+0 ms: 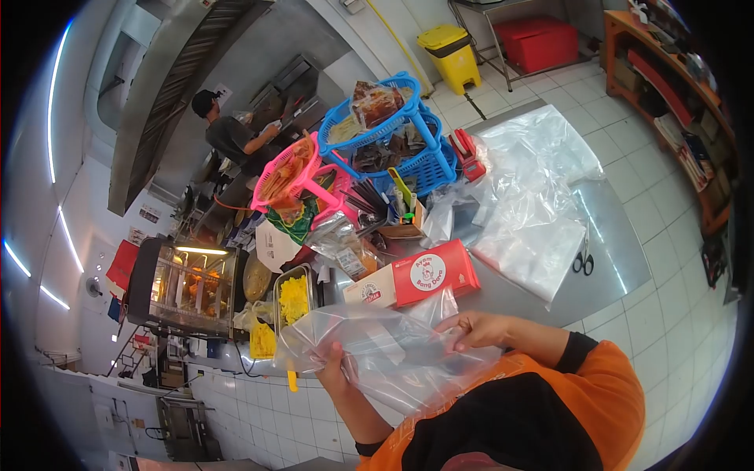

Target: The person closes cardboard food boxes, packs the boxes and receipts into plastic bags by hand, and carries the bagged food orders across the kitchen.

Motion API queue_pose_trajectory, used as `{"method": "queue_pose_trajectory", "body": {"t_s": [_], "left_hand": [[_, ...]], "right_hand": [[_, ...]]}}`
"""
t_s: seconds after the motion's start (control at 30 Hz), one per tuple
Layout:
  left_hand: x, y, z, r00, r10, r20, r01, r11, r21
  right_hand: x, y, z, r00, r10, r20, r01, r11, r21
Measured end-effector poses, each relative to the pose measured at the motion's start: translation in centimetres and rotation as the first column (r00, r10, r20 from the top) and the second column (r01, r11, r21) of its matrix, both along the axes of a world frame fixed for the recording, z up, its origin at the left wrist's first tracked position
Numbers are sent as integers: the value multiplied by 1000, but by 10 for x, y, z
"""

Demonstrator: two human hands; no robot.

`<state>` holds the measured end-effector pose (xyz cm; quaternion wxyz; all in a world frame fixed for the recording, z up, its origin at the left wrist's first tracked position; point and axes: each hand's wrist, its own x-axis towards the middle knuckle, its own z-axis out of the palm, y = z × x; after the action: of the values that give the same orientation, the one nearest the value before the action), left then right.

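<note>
A clear plastic bag [393, 353] is stretched between my two hands, in front of my chest. My left hand [333, 367] grips its left side, the thumb showing on the outside. On the right, the fingers of my right hand [471, 330] are closed on the bag's other edge. Just beyond the bag, on the metal table, lies a red and white food box [433, 272] with printed lettering. A metal tray of yellow food [294, 300] stands near my left hand, partly behind the bag.
Stacked blue baskets [404, 157] and a pink basket [294, 180] hold packets. A pile of clear plastic bags [534, 188] covers the table's right part, near scissors [583, 262] and a red tape dispenser [469, 155]. A lit food display case [192, 286] stands left. Another person [232, 137] works at the back.
</note>
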<state>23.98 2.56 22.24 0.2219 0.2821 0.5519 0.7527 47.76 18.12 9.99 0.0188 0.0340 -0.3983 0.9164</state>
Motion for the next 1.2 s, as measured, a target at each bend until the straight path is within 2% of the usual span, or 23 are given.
{"method": "queue_pose_trajectory", "body": {"t_s": [0.03, 0.13, 0.17, 0.23, 0.27, 0.3, 0.37, 0.4, 0.47, 0.53, 0.6, 0.67, 0.7, 0.77, 0.8, 0.87, 0.9, 1.0, 1.1, 1.2], "left_hand": [[3, 4, 2, 995, 87, -38, -87, 996, 7], [-2, -3, -2, 997, 64, 52, -62, 997, -40], [-7, -6, -14, 994, 83, 75, -80, 996, -38], [-13, -6, -35, 986, 115, 117, -112, 993, -28], [-10, -8, -33, 993, 72, 99, -64, 995, -80], [6, -7, -13, 996, 28, 81, -17, 991, -132], [8, 1, -14, 997, 34, -62, -45, 980, -193], [9, 5, -15, 990, 37, -133, -66, 973, -220], [16, 17, -8, 962, 76, -263, -179, 900, -397], [26, 18, -19, 806, 6, -591, -250, 909, -333], [39, 29, -33, 527, -51, -848, -285, 930, -233], [59, 33, -42, 652, -319, -687, -40, 891, -452], [74, 27, -47, 800, -523, -294, 275, 755, -595], [92, 37, -56, 836, -543, -72, 377, 666, -644], [94, 41, -58, 840, -542, 37, 430, 621, -656], [78, 41, -81, 807, -590, -26, 491, 695, -526], [74, 41, -82, 788, -613, -58, 523, 717, -461], [77, 36, -73, 780, -602, 172, 622, 718, -312], [77, 33, -77, 735, -571, 366, 647, 752, -126], [87, 33, -68, 731, -527, 433, 637, 755, -157]], "right_hand": [[-3, -7, -2, 988, -151, 8, 150, 967, -205], [-6, 6, 21, 921, -388, 41, 387, 898, -207], [-5, 6, 34, 922, -381, 62, 386, 900, -205], [-8, 1, 19, 951, -285, 119, 304, 933, -192], [-9, -1, 12, 960, -238, 146, 263, 947, -187], [-8, -2, 11, 952, -282, 121, 300, 938, -176], [-5, -1, 14, 928, -365, 75, 373, 915, -153], [-2, 1, 23, 886, -459, 61, 460, 888, 4], [4, 1, 43, 787, -617, -9, 591, 748, 302], [5, -1, 36, 742, -670, -27, 625, 676, 391], [1, -5, 30, 698, -713, -63, 642, 585, 495], [-4, -19, 23, 662, -743, -98, 632, 483, 606], [-5, -26, 24, 679, -727, -97, 578, 448, 682], [-4, -38, 33, 722, -686, -89, 449, 366, 815], [-3, -39, 37, 724, -686, -72, 496, 445, 746], [-3, -38, 46, 723, -689, -45, 585, 577, 570], [2, -33, 47, 762, -646, 45, 527, 659, 536], [1, -25, 18, 840, -543, 3, 513, 796, 322], [-2, -21, 10, 846, -532, 12, 532, 846, -21], [-1, -21, 7, 837, -541, 78, 543, 839, -14]]}}
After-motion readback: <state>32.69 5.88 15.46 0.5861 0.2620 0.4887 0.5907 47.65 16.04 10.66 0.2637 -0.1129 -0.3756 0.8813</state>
